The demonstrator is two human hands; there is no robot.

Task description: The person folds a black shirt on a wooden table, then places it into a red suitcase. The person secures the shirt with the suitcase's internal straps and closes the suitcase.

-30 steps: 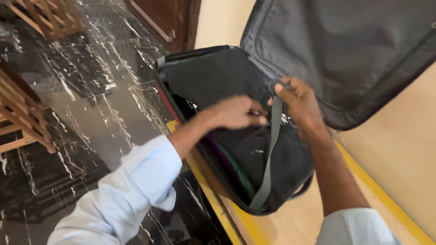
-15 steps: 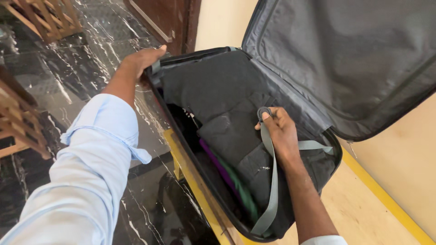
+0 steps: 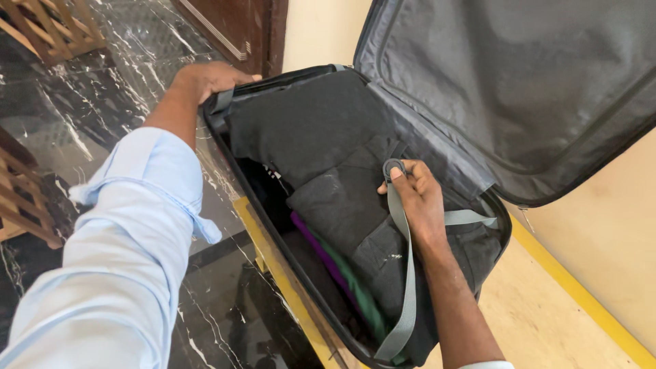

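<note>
An open black suitcase [image 3: 232, 147] lies on the floor, its grey-lined lid [image 3: 519, 82] propped up at the right. Dark folded clothes [image 3: 321, 143] fill it, with purple and green garments [image 3: 342, 273] showing at the near side. My left hand [image 3: 205, 78] grips a grey strap end at the suitcase's far left rim. My right hand [image 3: 417, 198] holds the dark buckle of a grey packing strap [image 3: 406, 287] over the clothes. A second grey strap piece [image 3: 471, 217] runs off to the right wall.
Black marble floor [image 3: 102, 102] lies to the left, a cream floor with a yellow stripe [image 3: 581, 294] to the right. Wooden slatted furniture [image 3: 48, 27] stands at top left and at the left edge [image 3: 20, 205]. A dark wooden door frame [image 3: 246, 27] is behind the suitcase.
My left hand left the strap at the middle and moved up to the suitcase's far left rim. My right hand stayed on the strap buckle over the clothes.
</note>
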